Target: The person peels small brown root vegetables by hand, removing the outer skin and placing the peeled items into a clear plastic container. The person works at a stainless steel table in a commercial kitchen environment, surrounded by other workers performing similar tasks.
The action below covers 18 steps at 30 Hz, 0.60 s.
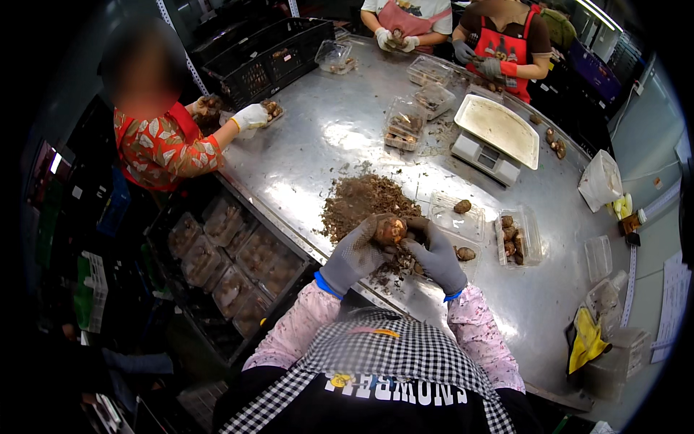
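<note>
My left hand point(353, 254), in a grey glove with a blue cuff, is closed round a brown taro point(391, 230) with an orange-red patch facing up. My right hand point(438, 256), gloved the same way, has its fingers bent against the taro's right side; its fingertips are partly hidden. Just beyond both hands spreads a heap of brown peel scraps point(361, 202). Beside my right hand lies an open clear plastic box point(457, 218), with one taro point(463, 207) by its lid and another point(465, 253) lower down. Further right, a clear box point(533, 239) holds several taros.
A white scale point(497, 134) stands on the metal table point(303, 145), near filled clear boxes point(405, 119). A black crate point(163, 249) of packed boxes sits below the left edge. Three co-workers stand round the table, one at left by another black crate point(271, 61), two across.
</note>
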Each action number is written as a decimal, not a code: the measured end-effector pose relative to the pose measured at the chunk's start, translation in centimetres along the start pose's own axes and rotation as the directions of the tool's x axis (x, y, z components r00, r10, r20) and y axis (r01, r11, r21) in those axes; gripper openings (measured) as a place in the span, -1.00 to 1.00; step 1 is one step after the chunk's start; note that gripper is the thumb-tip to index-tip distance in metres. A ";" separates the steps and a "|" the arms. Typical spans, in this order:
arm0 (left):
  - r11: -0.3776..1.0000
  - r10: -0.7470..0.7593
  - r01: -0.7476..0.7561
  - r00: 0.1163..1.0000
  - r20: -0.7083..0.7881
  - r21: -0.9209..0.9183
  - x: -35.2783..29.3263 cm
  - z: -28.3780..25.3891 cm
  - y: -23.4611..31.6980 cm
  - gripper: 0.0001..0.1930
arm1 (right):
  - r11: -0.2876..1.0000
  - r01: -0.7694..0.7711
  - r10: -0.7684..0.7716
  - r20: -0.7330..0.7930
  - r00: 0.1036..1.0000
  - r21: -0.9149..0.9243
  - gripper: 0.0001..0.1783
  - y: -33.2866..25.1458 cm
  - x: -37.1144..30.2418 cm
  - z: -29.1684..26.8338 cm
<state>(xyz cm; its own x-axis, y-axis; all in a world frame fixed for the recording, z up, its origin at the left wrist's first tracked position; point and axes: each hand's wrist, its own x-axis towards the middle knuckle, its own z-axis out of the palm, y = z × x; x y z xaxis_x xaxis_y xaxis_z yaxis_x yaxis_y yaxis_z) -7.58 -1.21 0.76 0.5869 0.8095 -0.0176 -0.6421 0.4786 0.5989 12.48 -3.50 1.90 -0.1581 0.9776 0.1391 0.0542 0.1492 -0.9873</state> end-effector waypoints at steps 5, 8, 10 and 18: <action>0.690 0.235 -0.264 0.962 0.136 0.674 -0.8 -0.9 -0.4 -0.50 | 0.973 0.067 -0.068 0.004 0.998 -0.219 -0.46 -0.8 0.1 -0.6; 0.750 0.215 -0.224 0.972 0.091 0.623 -0.8 -1.1 -0.8 -0.46 | 0.846 0.228 -0.163 0.172 0.971 -0.482 -0.42 -2.1 0.9 -0.8; 0.727 0.216 -0.225 0.972 0.095 0.649 -0.7 -1.1 -0.8 -0.48 | 0.806 0.350 -0.294 0.191 0.937 -0.476 -0.44 -1.9 1.2 -0.3; 0.861 0.108 -0.002 0.978 -0.179 0.509 0.6 3.6 1.8 -0.71 | 0.485 0.556 -0.524 0.285 0.803 -0.675 -0.66 -2.9 1.6 1.8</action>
<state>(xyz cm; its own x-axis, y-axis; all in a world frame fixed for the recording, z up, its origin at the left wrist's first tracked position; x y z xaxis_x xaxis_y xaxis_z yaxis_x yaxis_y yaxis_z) -6.57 -1.09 4.69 0.4163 0.9041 -0.0960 -0.3028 0.2374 0.9230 10.32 -2.63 4.85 -0.4359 0.6645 0.6070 0.6042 0.7159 -0.3499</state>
